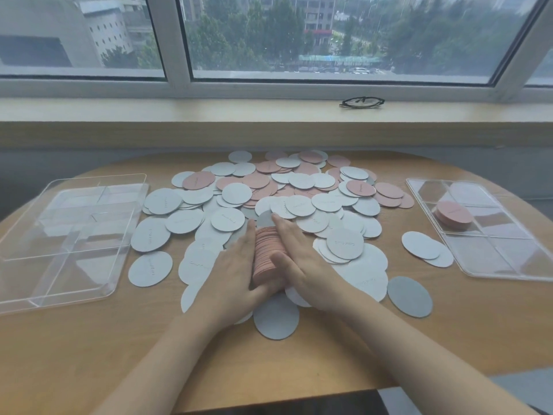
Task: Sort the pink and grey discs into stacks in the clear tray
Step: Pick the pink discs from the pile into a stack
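both hands press a pink disc stack between them.

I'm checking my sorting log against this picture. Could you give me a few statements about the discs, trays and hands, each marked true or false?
1. Both hands press a pink stack between them. True.
2. The right tray already holds a pink stack. True.
3. The left tray holds a grey stack. False: no discs show in it.
4. The loose discs on the table are all grey. False: pink ones are mixed in.
5. Glasses lie on the windowsill. True.
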The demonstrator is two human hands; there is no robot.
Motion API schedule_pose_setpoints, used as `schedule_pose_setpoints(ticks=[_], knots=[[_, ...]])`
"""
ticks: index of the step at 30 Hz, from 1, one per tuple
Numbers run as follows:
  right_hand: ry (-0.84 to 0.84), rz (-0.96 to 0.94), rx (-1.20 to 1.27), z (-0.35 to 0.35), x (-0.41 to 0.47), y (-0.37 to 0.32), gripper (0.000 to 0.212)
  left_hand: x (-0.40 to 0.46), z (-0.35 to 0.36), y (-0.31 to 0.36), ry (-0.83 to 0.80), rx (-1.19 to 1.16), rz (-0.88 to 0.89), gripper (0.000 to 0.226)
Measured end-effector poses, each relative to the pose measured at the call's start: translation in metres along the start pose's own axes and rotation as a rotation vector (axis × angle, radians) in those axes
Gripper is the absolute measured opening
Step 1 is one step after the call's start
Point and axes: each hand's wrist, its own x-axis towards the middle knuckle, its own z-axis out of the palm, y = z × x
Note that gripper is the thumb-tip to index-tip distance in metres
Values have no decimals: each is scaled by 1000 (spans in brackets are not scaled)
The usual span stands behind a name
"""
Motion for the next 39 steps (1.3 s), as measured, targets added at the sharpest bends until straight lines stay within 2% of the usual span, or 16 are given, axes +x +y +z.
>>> schedule_pose_setpoints(ticks=[6,9,11,14,16,18,22,27,31,34,36,39], knots=[[164,-62,-178,5,1,3,70,0,0,-1,33,-110,39,109],[145,-102,-227,1,4,3,77,2,3,-4,50,-180,45,104],[140,-83,-168,-15,10,11,76,2,3,-7,50,-212,35,102],[366,35,-42,-59,17,46,51,1,2,-9,53,-222,13,100],[522,171,-90,-96,19,79,39,0,2,-10,55,-243,7,100],[566,320,-217,-131,20,119,38,1,2,-11,49,-258,4,100],[351,599,-374,-176,25,172,64,2,2,-12,42,-284,-6,100],[111,612,-500,-199,42,178,94,1,1,-11,38,-307,-5,100],[-27,629,-538,-213,47,193,83,0,0,-11,45,-311,-4,100],[40,561,-583,-210,45,196,67,1,0,-11,48,-312,-3,99],[101,485,-729,-203,43,195,54,0,0,-11,47,-306,-4,99],[102,425,-1001,-193,41,185,43,-1,0,-10,49,-310,-9,100]])
